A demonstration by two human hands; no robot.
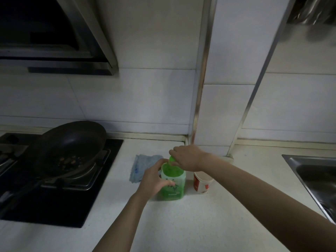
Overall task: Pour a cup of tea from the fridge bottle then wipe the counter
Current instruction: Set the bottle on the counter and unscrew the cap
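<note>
On speckled white counter [200, 224]: left hand [156, 180] grips square green plastic bottle [172, 190]; right hand [187, 157], fingers [175, 152] pinching round cap [171, 158].

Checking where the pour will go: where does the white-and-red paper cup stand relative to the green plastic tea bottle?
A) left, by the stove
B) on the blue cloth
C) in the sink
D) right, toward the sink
D: the white-and-red paper cup stands just right of the green plastic tea bottle, on the side of the steel sink.
</note>
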